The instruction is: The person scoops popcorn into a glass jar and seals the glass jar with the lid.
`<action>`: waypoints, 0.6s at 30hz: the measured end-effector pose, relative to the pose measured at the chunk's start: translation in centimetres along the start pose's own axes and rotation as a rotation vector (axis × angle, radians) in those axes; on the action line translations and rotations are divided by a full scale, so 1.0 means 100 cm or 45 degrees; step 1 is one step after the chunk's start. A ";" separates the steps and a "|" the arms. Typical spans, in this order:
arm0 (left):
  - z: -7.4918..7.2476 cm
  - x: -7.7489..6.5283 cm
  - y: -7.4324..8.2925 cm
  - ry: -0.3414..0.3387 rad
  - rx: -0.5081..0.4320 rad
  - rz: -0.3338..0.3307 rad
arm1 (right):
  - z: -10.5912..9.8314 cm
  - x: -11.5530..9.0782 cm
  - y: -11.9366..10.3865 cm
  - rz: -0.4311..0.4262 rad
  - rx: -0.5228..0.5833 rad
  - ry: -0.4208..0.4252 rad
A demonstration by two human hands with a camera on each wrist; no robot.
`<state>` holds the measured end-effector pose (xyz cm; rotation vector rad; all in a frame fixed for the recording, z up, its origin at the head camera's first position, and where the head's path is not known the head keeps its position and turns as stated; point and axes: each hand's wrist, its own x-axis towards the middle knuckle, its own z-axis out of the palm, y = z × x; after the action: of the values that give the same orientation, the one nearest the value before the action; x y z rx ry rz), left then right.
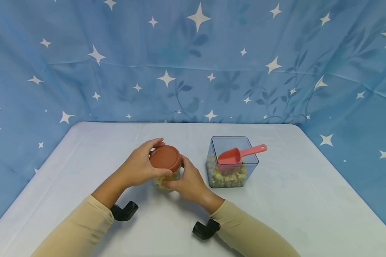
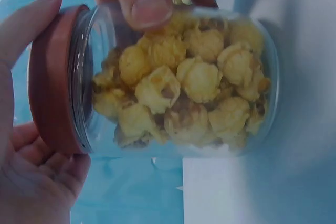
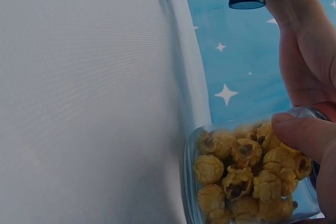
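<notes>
A clear jar (image 2: 184, 82) filled with popcorn stands upright on the table under a reddish-brown round lid (image 1: 166, 158). My left hand (image 1: 141, 165) grips the lid from the left, thumb at its near side and fingers round its far side. Lower down, my right hand (image 1: 189, 181) holds the jar's body from the right; its thumb (image 3: 304, 134) lies against the glass. In the left wrist view the lid sits on the jar's mouth. Whether it is screwed tight, I cannot tell.
Right of the jar stands a clear square container (image 1: 212, 175) with popcorn inside. A pink scoop (image 1: 233, 156) lies in it, handle over the right rim. White cloth covers the table (image 1: 292, 200); a blue star-patterned curtain (image 1: 193, 96) hangs behind. Both wrists carry black camera mounts (image 1: 124, 211).
</notes>
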<state>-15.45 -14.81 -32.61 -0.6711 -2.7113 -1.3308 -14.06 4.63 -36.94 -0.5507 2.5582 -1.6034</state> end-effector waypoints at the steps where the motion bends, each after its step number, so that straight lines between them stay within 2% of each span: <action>1: 0.001 0.000 0.001 0.017 0.017 -0.019 | 0.000 0.000 0.000 -0.001 -0.002 0.000; 5: 0.006 0.001 0.005 0.076 0.101 -0.073 | 0.000 0.000 0.001 -0.015 0.012 0.007; 8: 0.007 0.001 0.007 0.080 0.129 -0.070 | 0.001 0.001 0.002 -0.017 0.018 0.010; 14: 0.000 0.001 -0.001 -0.044 0.009 -0.013 | 0.001 0.000 0.002 -0.002 -0.003 0.004; 18: -0.001 0.003 -0.001 -0.063 -0.015 -0.019 | 0.001 0.000 0.002 -0.001 0.009 -0.002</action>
<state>-15.77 -14.82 -32.55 -0.6955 -2.7546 -1.3529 -14.12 4.66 -37.17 -0.5520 2.5504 -1.6104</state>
